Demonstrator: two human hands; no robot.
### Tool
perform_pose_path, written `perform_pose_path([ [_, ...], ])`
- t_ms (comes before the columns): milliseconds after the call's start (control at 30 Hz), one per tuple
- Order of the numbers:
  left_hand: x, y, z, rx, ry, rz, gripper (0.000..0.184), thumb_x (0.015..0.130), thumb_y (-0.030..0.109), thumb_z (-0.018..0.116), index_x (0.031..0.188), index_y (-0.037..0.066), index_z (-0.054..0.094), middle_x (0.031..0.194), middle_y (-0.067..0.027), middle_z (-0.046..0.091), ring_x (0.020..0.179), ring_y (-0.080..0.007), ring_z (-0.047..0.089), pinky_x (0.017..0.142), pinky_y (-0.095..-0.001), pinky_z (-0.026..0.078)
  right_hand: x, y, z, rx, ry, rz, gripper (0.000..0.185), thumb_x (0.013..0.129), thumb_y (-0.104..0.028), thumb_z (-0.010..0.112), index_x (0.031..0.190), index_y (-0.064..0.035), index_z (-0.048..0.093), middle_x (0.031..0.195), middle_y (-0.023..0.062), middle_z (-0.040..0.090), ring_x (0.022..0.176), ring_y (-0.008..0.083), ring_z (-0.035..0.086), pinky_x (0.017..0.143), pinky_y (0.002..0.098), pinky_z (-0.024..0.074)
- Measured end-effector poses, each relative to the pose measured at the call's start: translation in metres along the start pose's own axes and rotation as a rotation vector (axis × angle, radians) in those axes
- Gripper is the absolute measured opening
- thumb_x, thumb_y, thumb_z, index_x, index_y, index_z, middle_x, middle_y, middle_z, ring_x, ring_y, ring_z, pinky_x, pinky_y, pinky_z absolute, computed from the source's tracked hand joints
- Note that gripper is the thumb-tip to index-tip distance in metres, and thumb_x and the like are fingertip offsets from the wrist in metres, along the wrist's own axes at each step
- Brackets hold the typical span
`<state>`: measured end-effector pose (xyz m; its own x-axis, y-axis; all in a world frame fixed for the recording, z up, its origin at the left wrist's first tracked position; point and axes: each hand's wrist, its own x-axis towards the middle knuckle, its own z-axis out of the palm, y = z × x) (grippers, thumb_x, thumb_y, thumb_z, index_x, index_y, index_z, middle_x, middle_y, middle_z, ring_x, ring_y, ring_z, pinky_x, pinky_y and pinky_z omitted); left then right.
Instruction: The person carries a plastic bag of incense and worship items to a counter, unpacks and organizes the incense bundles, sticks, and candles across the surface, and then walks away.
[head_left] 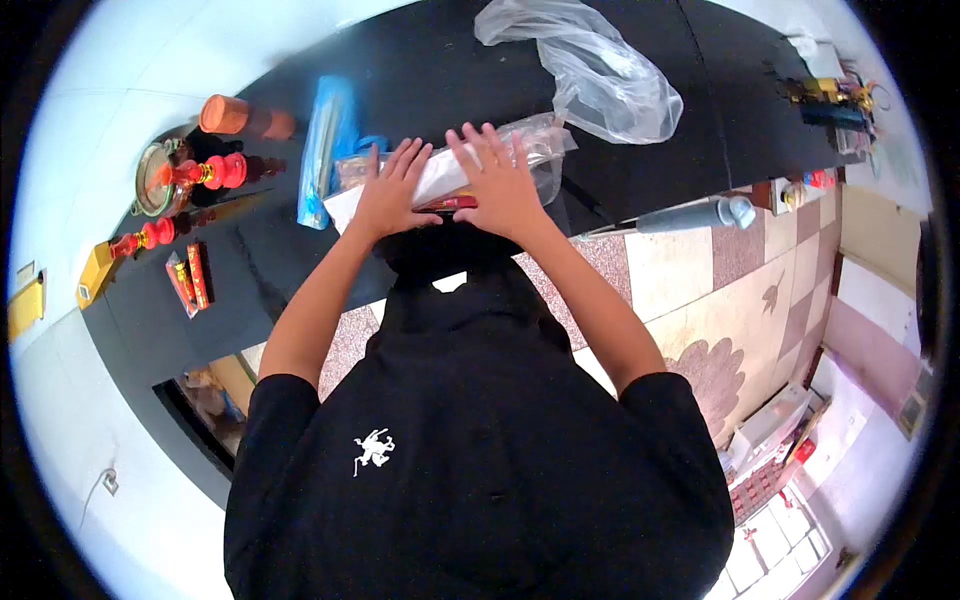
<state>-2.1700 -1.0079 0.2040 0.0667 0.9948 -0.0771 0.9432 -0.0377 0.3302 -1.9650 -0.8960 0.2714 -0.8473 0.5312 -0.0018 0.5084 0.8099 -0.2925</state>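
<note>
Both palms press down on a clear plastic package (545, 140) with a white strip (435, 177) across it, near the front edge of the black counter. My left hand (395, 192) lies on the left part of the strip, fingers spread. To its right, my right hand (493, 187) rests with fingers apart on the package. Something red (455, 202) shows between the two thumbs. A blue plastic packet (325, 150) lies left of my left hand. Crumpled clear plastic (615, 75) lies beyond my right hand. What is under the palms is hidden.
Red ornaments (215, 172), an orange cylinder (225, 115), a round glass bowl (155, 180) and red packets (192, 280) stand or lie at the counter's left. A grey cylindrical object (690, 216) is along the front edge. Several small items (835, 105) are at the far right.
</note>
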Motion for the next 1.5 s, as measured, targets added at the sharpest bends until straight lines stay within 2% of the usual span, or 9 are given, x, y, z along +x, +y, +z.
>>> perform_pose_path([
  [167,0.003,-0.002,0.004,0.016,-0.028,0.004,0.121,0.063,0.070,0.076,0.156,0.011,0.026,0.160,-0.0108,0.030,0.150,-0.0310,0.024,0.119,-0.0634,0.007,0.004,0.009,0.045,-0.142,-0.212,-0.107,0.126,0.056,-0.048,0.090,0.157,-0.0143,0.024,0.146,0.0196,0.046,0.141,0.0381,0.038,0.118,0.0645,0.0144],
  [300,-0.001,-0.003,0.007,0.025,-0.029,0.003,0.113,0.071,0.069,0.072,0.156,0.012,0.026,0.150,-0.0143,0.042,0.143,-0.0328,0.034,0.118,-0.0637,0.013,0.013,0.015,0.056,-0.076,-0.139,-0.160,0.106,0.061,-0.041,0.088,0.149,-0.0090,0.038,0.120,0.0140,0.055,0.115,0.0315,0.053,0.102,0.0504,0.0377],
  [467,-0.009,0.025,0.003,0.050,-0.077,-0.076,0.074,0.063,0.037,0.086,0.123,0.005,0.055,0.113,-0.0122,0.058,0.114,-0.0305,0.055,0.109,-0.0623,0.029,0.021,0.016,0.055,-0.033,-0.243,-0.276,0.043,0.064,-0.012,0.078,0.102,-0.0072,0.059,0.099,0.0122,0.061,0.099,0.0315,0.060,0.086,0.0437,0.0445],
  [700,-0.017,0.059,0.023,0.081,0.059,-0.348,0.059,0.060,0.022,0.083,0.109,0.004,0.056,0.101,-0.0136,0.058,0.107,-0.0320,0.057,0.110,-0.0578,0.032,0.034,0.007,0.046,-0.018,-0.343,-0.341,0.050,0.065,-0.007,0.076,0.112,-0.0062,0.059,0.103,0.0142,0.060,0.104,0.0336,0.057,0.091,0.0453,0.0437],
  [933,-0.036,0.015,-0.032,-0.202,0.201,-0.554,0.070,0.054,0.027,0.090,0.109,0.003,0.053,0.097,-0.0166,0.063,0.091,-0.0360,0.064,0.077,-0.0463,0.052,0.090,-0.043,0.013,-0.057,0.129,-0.558,0.065,0.072,-0.003,0.068,0.135,-0.0135,0.056,0.130,0.0101,0.057,0.128,0.0280,0.050,0.119,0.0511,0.0244],
  [1100,-0.027,-0.068,-0.060,0.095,0.213,-0.841,0.077,0.057,0.034,0.090,0.115,0.003,0.052,0.108,-0.0178,0.062,0.102,-0.0397,0.063,0.086,-0.0514,0.052,0.114,-0.066,-0.015,0.389,0.249,-0.194,0.052,0.077,-0.005,0.067,0.128,-0.0077,0.057,0.129,0.0133,0.057,0.119,0.0355,0.053,0.106,0.0496,0.0393],
  [1300,-0.024,-0.079,-0.047,0.016,0.118,-0.951,0.090,0.059,0.033,0.089,0.131,0.008,0.043,0.115,-0.0220,0.060,0.110,-0.0420,0.061,0.093,-0.0517,0.050,0.087,0.095,-0.011,-0.251,0.498,0.432,0.059,0.080,-0.021,0.075,0.133,-0.0069,0.052,0.134,0.0177,0.054,0.123,0.0371,0.051,0.102,0.0483,0.0408],
  [1367,-0.023,-0.081,-0.041,0.042,0.143,-0.936,0.091,0.059,0.031,0.089,0.133,0.007,0.041,0.114,-0.0233,0.061,0.109,-0.0421,0.061,0.093,-0.0496,0.050,0.067,0.142,0.000,-0.187,0.167,0.789,0.044,0.082,-0.017,0.069,0.122,-0.0029,0.057,0.122,0.0240,0.061,0.117,0.0412,0.057,0.094,0.0532,0.0448],
  [1500,-0.025,-0.090,-0.035,0.010,0.179,-0.901,0.092,0.057,0.030,0.087,0.131,0.005,0.040,0.108,-0.0241,0.063,0.102,-0.0429,0.063,0.090,-0.0482,0.051,0.036,0.146,0.025,0.156,0.010,0.520,0.026,0.088,-0.012,0.055,0.113,-0.0030,0.056,0.093,0.0316,0.066,0.090,0.0489,0.064,0.079,0.0596,0.0481],
])
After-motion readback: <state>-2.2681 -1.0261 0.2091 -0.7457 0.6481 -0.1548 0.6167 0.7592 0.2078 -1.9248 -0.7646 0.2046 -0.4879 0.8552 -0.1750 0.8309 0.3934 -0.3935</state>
